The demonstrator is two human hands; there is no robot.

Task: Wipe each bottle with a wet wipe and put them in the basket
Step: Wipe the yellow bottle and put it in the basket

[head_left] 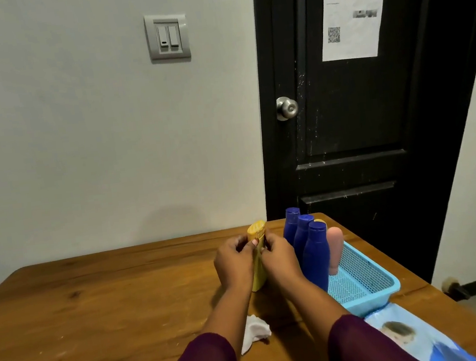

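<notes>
The yellow bottle [259, 279] stands upright on the surface [96, 300], and I have it between both hands. My left hand [234, 262] and right hand [278, 257] are curled onto its upper part, fingertips pinching just under the ribbed cap. Neither hand holds anything else.

It looks like a light, fairly stiff plastic bottle that is tall and narrow, so I judge it will tip easily if I push high up. Once wet, the smooth sides could turn slippery. The better hold is probably round the middle of the body with one hand, leaving the other free to wipe.

A crumpled white wipe [255, 331] lies on the surface just beside my left forearm, in neither hand. To my right three blue bottles [316, 257] stand in a close row, with a pink bottle [334, 246] beyond them, at the edge of the pale blue basket [391, 284]. I cannot tell whether they stand inside it. Nearer me lies the wipes pack [411, 335].
</notes>
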